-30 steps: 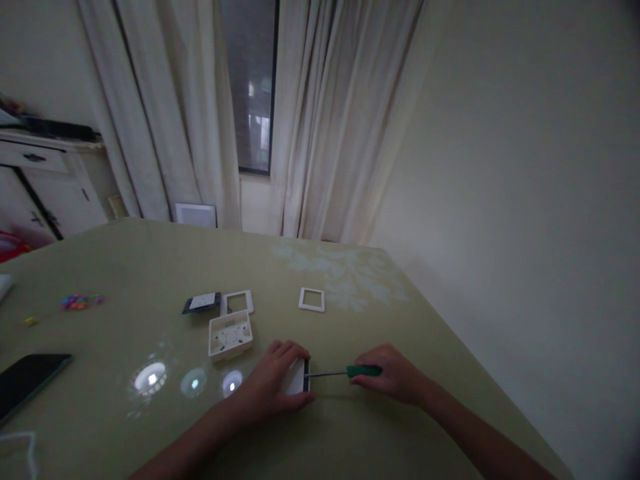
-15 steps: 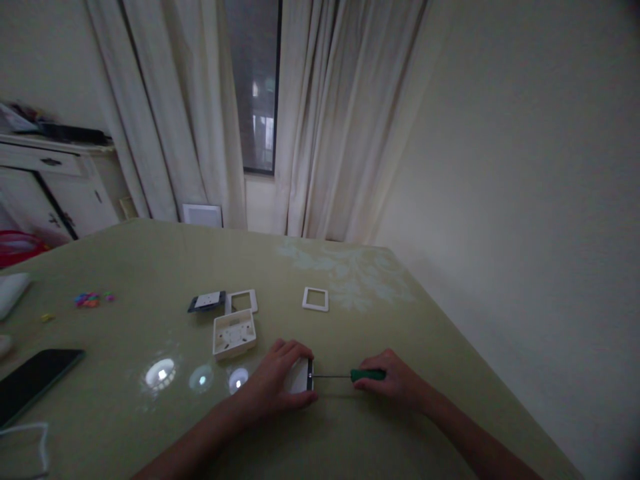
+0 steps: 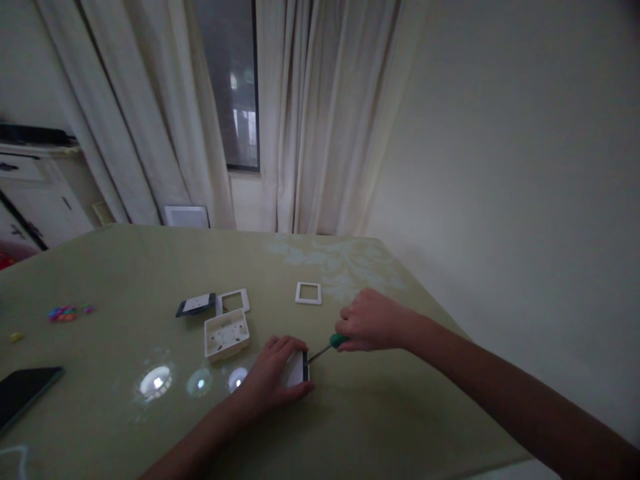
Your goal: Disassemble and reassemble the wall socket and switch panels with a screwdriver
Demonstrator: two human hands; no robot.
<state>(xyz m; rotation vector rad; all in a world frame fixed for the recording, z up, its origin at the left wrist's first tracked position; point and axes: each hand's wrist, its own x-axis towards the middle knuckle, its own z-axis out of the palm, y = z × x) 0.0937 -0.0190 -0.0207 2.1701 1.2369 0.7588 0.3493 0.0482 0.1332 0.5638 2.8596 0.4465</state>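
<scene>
My left hand (image 3: 275, 375) grips a small white box with a dark edge, like a wall switch (image 3: 295, 371), low over the table, thumb and fingers on opposite sides. My right hand (image 3: 373, 321) is closed round the green handle of a screwdriver (image 3: 339, 340). The shaft slants down to the left, and its tip meets the dark edge of the switch. Left of my hands lies an open white mounting box (image 3: 227, 335). Behind it are a white square frame (image 3: 245, 300) and a dark-backed switch plate (image 3: 197, 305). A second white frame (image 3: 309, 293) lies farther back.
A black phone (image 3: 27, 393) lies at the left, with small colourful pieces (image 3: 64, 313) and a yellow bit (image 3: 17, 337) behind it. A white cable (image 3: 17, 457) shows at the lower left. Curtains (image 3: 330, 120) and a wall (image 3: 500, 167) border the table (image 3: 150, 267).
My right hand has risen and moved farther back, so the screwdriver now tilts instead of lying level. My left hand keeps its grip on the switch. The view has shifted right.
</scene>
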